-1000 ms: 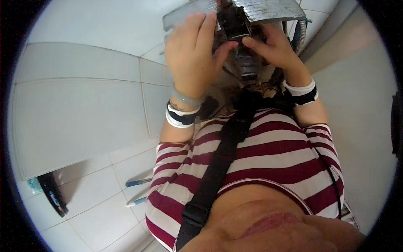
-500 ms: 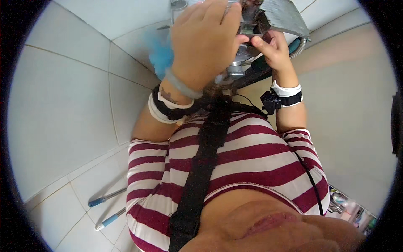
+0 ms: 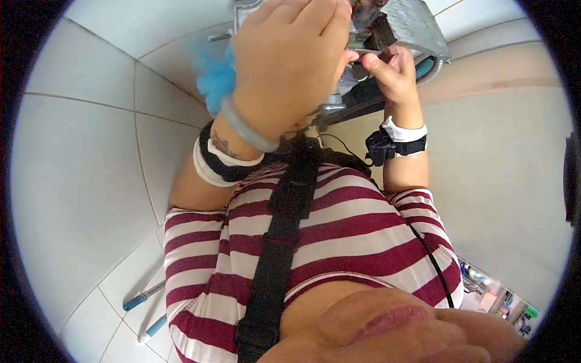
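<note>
My left hand reaches up to the top edge of the view, its back facing me and its fingers bent over something they cover. Its fingertips are hidden. Close by on the right, my right hand has its thumb pointing at the left thumb, with its other fingers curled up behind a grey, rough-surfaced box-like piece. Between the hands shows a dark brown block against that piece. Below the thumbs is a shiny metal fitting, partly covered by my left hand. What either hand grips is hidden.
Left of my left wrist hangs a blue mesh puff, near white wall tiles. A ribbed metal hose curves beside my right hand. Blue-ended handles stand at lower left. Small bottles and other items crowd the lower right.
The whole view has shifted a little, so my arms and the blue puff appear farther left. My left hand looks slightly larger; both hands keep much the same pose.
</note>
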`<state>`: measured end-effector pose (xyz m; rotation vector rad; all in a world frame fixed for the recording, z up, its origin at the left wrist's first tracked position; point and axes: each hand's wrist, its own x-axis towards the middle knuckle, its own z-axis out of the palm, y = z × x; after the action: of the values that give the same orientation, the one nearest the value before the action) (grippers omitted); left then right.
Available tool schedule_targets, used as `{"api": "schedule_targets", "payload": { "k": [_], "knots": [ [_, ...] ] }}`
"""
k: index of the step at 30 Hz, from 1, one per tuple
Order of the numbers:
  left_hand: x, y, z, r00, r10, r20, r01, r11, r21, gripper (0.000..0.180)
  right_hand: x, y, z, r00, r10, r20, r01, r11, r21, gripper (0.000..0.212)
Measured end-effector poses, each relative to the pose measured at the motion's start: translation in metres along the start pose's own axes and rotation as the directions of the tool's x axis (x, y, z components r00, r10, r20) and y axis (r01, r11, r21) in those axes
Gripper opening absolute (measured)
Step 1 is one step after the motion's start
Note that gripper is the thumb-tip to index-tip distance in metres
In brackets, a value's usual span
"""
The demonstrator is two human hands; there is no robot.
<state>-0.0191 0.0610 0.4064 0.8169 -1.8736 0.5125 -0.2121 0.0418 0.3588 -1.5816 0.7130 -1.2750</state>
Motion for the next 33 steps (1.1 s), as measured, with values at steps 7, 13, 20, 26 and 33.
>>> {"api": "schedule_targets", "payload": {
  "k": [7,13,20,26,33],
  "knots": [
    [0.005,0.007,-0.009,0.987,-0.102,0.123,0.11,0.992,-0.06,0.043,0.003,0.011,0.007,0.989,-0.111,-0.1,0.114,0.993,0.025,0.032],
    [-0.003,0.003,-0.007,0.988,-0.089,0.128,0.093,0.995,-0.026,0.041,-0.002,0.032,-0.008,0.994,0.055,0.097,-0.055,0.998,-0.001,0.04],
    [-0.01,-0.008,-0.003,0.994,-0.073,0.08,0.07,0.997,0.038,0.04,-0.018,-0.003,0.011,0.835,-0.546,0.076,0.28,0.301,-0.912,0.045],
    [-0.012,-0.007,-0.005,0.993,-0.035,0.116,0.024,0.995,0.093,0.035,0.011,-0.037,0.013,0.836,-0.433,0.337,0.339,-0.075,-0.938,0.072],
    [-0.021,-0.02,0.005,0.997,0.037,0.064,-0.046,0.986,0.159,0.033,0.023,-0.028,0.011,0.735,-0.547,0.4,0.42,-0.094,-0.903,0.065]
  ]
}}
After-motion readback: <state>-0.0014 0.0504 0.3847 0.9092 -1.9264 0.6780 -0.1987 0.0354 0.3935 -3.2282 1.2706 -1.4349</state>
